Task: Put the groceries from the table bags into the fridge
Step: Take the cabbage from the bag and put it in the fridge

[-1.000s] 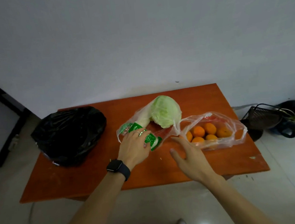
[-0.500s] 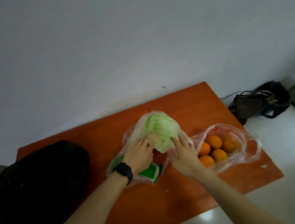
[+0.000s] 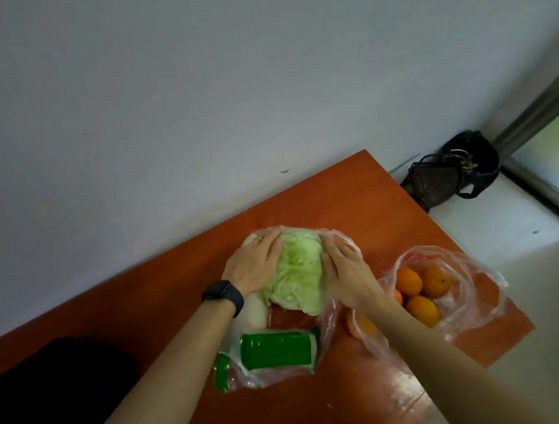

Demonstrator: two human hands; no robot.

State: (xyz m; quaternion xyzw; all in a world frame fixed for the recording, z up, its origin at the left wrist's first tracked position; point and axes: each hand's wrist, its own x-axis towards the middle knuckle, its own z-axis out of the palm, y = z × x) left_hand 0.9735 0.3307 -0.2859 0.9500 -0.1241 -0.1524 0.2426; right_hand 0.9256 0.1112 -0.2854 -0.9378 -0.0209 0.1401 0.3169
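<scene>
A pale green cabbage [image 3: 299, 270] sits in the mouth of a clear plastic bag [image 3: 327, 322] on the orange table [image 3: 354, 199]. My left hand [image 3: 255, 264], with a black watch on the wrist, cups the cabbage's left side. On the other side my right hand [image 3: 346, 270] curves round it, with the bag's film draped over the fingertips. The same bag holds a green and white packet [image 3: 275, 347] nearer to me. A second clear bag [image 3: 471, 283] to the right holds several oranges [image 3: 409, 280].
A black plastic bag [image 3: 51, 390] fills the table's near left. On the floor past the table's right end stand a dark basket [image 3: 433, 183] and a black bag [image 3: 477, 152] by a sliding door frame. A grey wall runs behind the table.
The view has moved closer over the table. Both hands have slid further up and round the cabbage's sides; a second ago the left hand was on the green packet.
</scene>
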